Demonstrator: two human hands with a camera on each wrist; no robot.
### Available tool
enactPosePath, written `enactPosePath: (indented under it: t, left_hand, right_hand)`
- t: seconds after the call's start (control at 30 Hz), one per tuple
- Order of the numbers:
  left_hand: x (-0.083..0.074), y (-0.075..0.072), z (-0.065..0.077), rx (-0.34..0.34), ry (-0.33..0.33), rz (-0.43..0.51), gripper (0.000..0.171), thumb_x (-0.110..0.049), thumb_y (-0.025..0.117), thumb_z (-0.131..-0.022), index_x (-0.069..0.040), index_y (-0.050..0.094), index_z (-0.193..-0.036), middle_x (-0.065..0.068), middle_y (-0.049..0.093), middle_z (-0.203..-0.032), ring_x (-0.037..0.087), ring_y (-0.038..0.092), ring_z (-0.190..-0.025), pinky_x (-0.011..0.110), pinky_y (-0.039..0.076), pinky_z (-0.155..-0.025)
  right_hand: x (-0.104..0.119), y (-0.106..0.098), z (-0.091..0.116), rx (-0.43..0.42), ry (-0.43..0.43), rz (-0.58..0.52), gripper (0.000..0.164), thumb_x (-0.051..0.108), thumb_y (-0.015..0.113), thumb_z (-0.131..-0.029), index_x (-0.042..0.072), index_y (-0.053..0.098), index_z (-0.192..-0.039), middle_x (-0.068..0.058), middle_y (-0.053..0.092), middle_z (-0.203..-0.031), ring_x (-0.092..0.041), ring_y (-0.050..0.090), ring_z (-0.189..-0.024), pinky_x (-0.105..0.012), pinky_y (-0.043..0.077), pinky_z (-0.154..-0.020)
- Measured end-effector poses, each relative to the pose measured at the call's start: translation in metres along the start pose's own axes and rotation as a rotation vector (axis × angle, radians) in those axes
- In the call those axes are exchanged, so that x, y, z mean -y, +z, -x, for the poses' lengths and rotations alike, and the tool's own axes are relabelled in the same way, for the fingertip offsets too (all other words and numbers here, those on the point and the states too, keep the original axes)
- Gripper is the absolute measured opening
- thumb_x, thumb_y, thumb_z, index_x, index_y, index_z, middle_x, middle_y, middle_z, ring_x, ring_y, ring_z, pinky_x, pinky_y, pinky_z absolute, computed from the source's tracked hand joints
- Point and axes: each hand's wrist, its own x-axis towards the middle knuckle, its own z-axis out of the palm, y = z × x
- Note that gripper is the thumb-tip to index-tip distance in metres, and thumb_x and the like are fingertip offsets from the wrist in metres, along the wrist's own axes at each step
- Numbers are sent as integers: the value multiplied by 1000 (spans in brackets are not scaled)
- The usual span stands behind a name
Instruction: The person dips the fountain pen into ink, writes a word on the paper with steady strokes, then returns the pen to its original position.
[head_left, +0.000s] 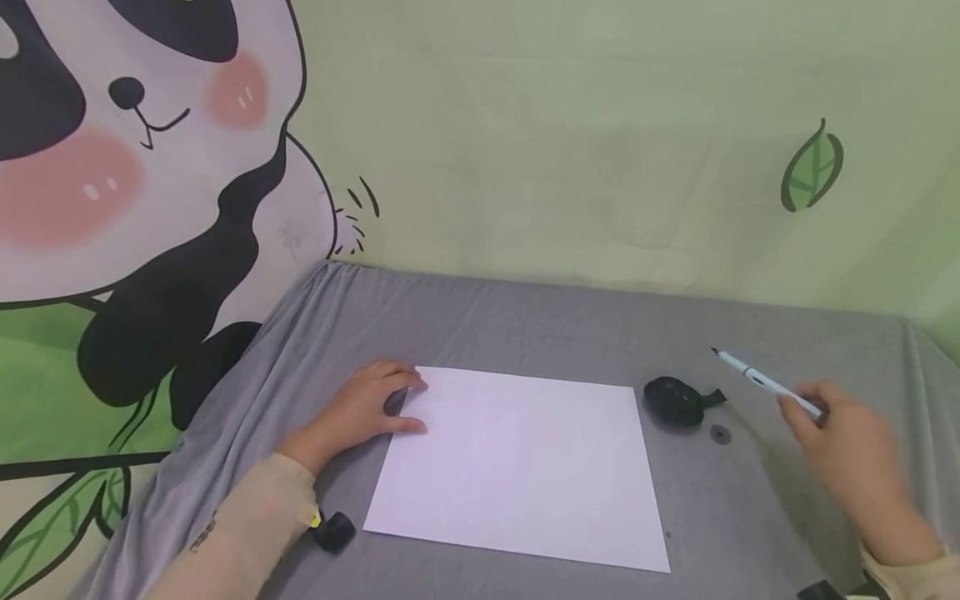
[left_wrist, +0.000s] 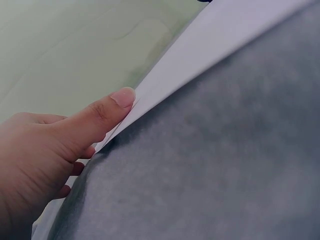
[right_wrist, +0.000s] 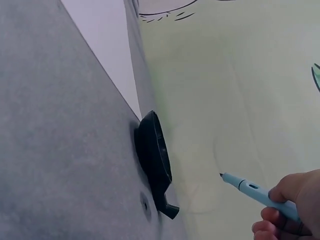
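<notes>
A blank white sheet of paper lies on the grey cloth. My left hand rests at its far left corner, with thumb and fingertips on the paper's edge; the thumb shows over that edge in the left wrist view. To the right, my right hand holds a light blue pen above the cloth, its dark tip pointing away and to the left. Between sheet and right hand lies a black, rounded object with a short tail, its exact kind unclear. In the right wrist view the pen is uncapped.
A small dark ring-shaped disc lies just in front of the black object. Grey cloth covers the table, with folds at the left. Behind stands a pale green wall with a panda picture at the left.
</notes>
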Motion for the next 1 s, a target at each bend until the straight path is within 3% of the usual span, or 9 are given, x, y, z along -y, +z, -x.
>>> enactPosePath:
  t: [0.2, 0.37, 0.47, 0.67, 0.77, 0.9, 1.0]
  left_hand:
    - [1, 1, 0, 2, -8, 4, 57, -41, 83, -68, -10, 68, -113, 13, 63, -122, 34, 56, -117, 54, 42, -100]
    - [2, 3, 0, -3, -6, 8, 56, -41, 83, -68, -10, 69, -113, 12, 63, -121, 33, 57, -116, 53, 43, -100]
    - [3, 3, 0, -5, -4, 15, 55, -41, 83, -68, -11, 69, -112, 12, 64, -120, 33, 57, -116, 53, 43, -100]
    - [4, 3, 1, -3, -11, 22, 54, -40, 83, -69, -11, 69, -112, 11, 64, -121, 32, 56, -117, 53, 42, -100]
    - [3, 3, 1, -2, -8, 18, 54, -40, 83, -69, -11, 69, -113, 11, 64, -121, 33, 56, -117, 53, 42, -100]
    - [3, 2, 0, -4, -1, 10, 54, -40, 83, -70, -11, 69, -112, 11, 64, -121, 32, 56, -116, 52, 42, -100]
    - [3, 1, 0, -8, 2, 9, 53, -40, 83, -70, -11, 69, -112, 11, 64, -120, 32, 57, -116, 52, 43, -100]
  right_hand:
    - [1, -5, -1, 28, 52, -106, 27, 20, 59, -95, -6, 62, -101, -5, 64, -59, 8, 44, -44, -22, 33, -41]
    - [0, -7, -2, 2, 75, -213, 26, 21, 61, -94, -4, 65, -99, 30, 52, -52, 10, 48, -43, -22, 32, -41]
    - [-1, -8, -3, -8, 87, -246, 25, 19, 62, -93, -4, 66, -99, 39, 45, -52, 11, 49, -43, -19, 33, -43]
    - [-1, -8, -4, -37, 77, -281, 22, 13, 64, -92, -7, 66, -100, 42, 45, -55, 12, 50, -44, -13, 39, -45]
    - [-2, -7, -4, -50, 99, -390, 4, 11, 65, -91, 10, 68, -93, 36, 52, -56, 8, 53, -46, -12, 44, -47]
    - [-2, -8, -3, -74, 156, -559, 22, 10, 66, -89, 31, 65, -84, 23, 60, -56, 3, 56, -49, -11, 46, -51]
    - [0, -9, -3, -89, 182, -609, 23, 8, 66, -90, 30, 65, -82, 21, 60, -56, 1, 54, -48, -12, 45, -49]
